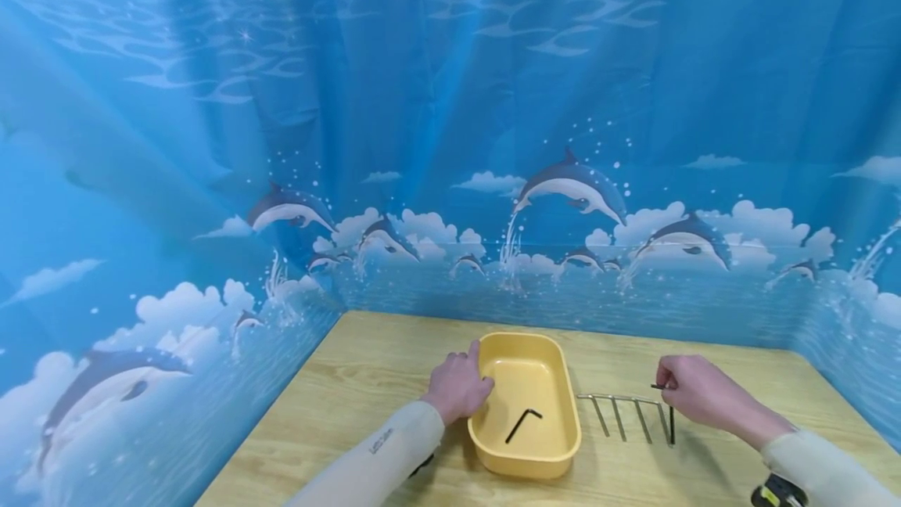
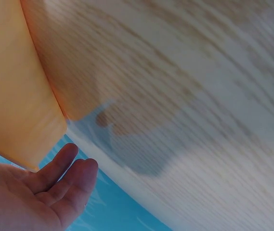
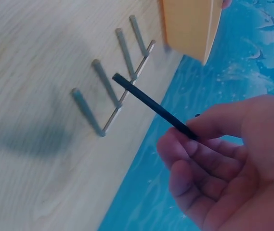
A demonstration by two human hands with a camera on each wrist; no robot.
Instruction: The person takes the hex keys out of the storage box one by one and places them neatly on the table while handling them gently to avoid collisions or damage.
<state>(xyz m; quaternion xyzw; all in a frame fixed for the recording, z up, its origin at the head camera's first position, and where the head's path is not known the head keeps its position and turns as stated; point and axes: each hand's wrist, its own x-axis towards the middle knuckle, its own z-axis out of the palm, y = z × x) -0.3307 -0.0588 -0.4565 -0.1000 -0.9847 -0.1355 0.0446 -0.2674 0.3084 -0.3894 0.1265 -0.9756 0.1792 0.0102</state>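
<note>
My right hand [image 1: 693, 388] pinches a black hex key [image 3: 149, 103] between thumb and fingers, its long arm pointing down beside the row's right end. Several silver hex keys [image 1: 619, 417] lie on the table in that row, long arms side by side and short arms lined up end to end along the far side. A yellow plastic bin [image 1: 572, 413] stands left of them. Inside it lies another black hex key [image 1: 519, 422], tilted on the floor of the bin. My left hand [image 1: 459, 384] holds the bin's left rim, thumb over the edge and fingers outside.
The wood-grain table [image 1: 380, 358] extends around the bin and the row. Blue curtains [image 1: 436, 139] printed with dolphins and clouds hang close behind the table and along its sides. A dark wrist device [image 1: 777, 491] sits at my right cuff.
</note>
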